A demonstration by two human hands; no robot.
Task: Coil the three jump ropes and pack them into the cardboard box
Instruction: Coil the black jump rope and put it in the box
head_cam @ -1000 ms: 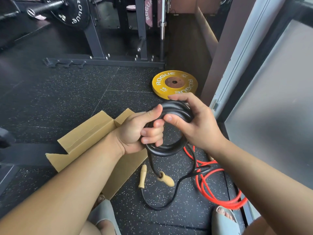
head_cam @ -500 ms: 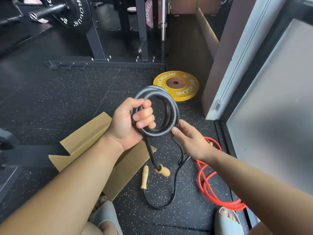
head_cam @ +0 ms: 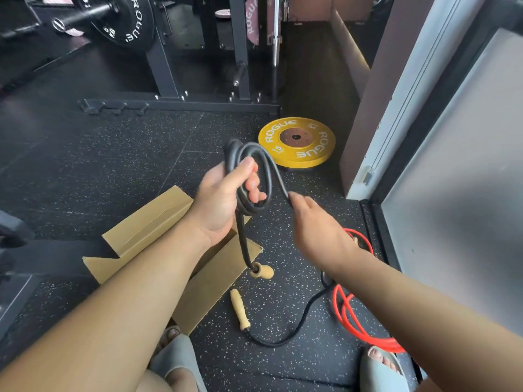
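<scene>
My left hand [head_cam: 223, 198] grips a coil of the black jump rope [head_cam: 261, 165] held up over the floor. One wooden handle [head_cam: 263, 271] dangles below the coil. My right hand [head_cam: 314, 224] pinches the free strand just right of the coil. The rope's slack runs down behind my right arm to the second wooden handle [head_cam: 239, 309] lying on the floor. An open cardboard box [head_cam: 150, 222] lies under my left forearm; its inside is hidden. A red jump rope [head_cam: 346, 315] lies loose on the floor at right.
A yellow weight plate [head_cam: 297, 142] lies flat beyond the hands. A black rack base [head_cam: 181, 104] and a loaded barbell [head_cam: 119, 15] stand farther back. A wall and glass door frame [head_cam: 396, 108] close off the right side. My sandalled feet [head_cam: 178, 357] are at the bottom.
My left hand has raised and tilted the coil. My right hand slid along the strand and now pulls it up to the right. The dangling handle hangs lower against the box flap.
</scene>
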